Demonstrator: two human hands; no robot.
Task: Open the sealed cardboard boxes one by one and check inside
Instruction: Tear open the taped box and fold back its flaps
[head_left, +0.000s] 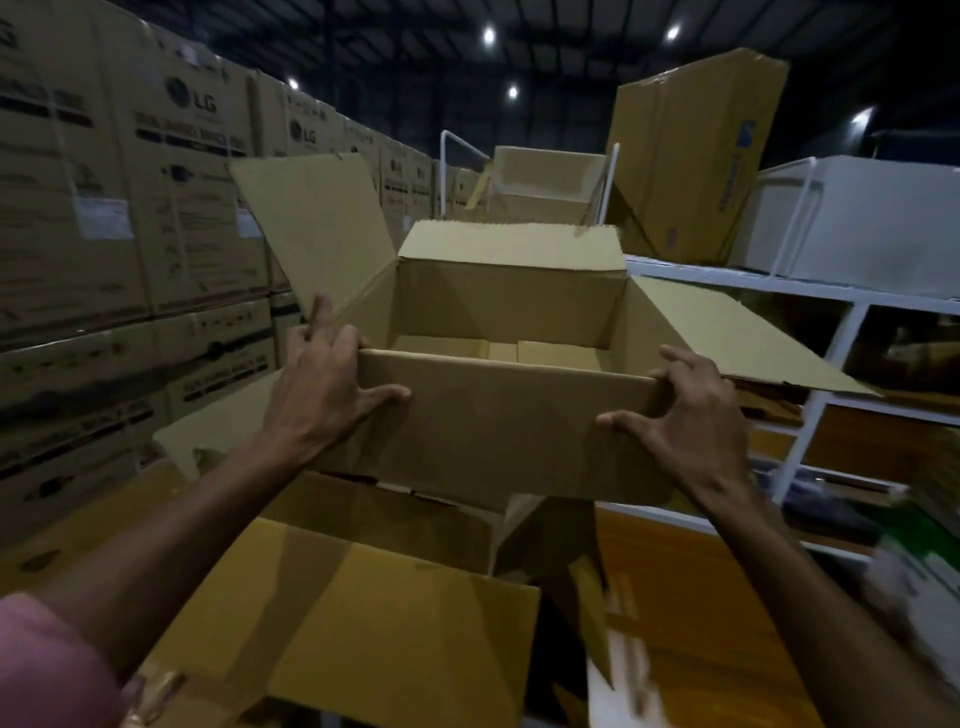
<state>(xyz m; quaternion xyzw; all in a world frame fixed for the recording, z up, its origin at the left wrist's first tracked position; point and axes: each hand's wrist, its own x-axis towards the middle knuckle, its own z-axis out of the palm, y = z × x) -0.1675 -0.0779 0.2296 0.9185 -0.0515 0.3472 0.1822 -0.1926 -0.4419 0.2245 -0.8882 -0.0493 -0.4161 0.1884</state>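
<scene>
Open brown cardboard box (511, 431) sits at centre of view, held up between both hands, above other opened brown cartons (395, 623) at 6 o'clock. All four top flaps stand open; the bottom flaps inside show bare.

Left hand (324, 387), at 9 o'clock of the box, grasps the near left corner: thumb on the front wall, fingers curled over the rim beside the raised left flap (317, 234).

Right hand (685, 410), at 3 o'clock, grasps the near right corner likewise, thumb on the front wall, fingers over the rim.

Stacked printed brown cartons (130, 208) stand at 9 o'clock. White metal shelving (810, 374) stands at 3 o'clock.
</scene>
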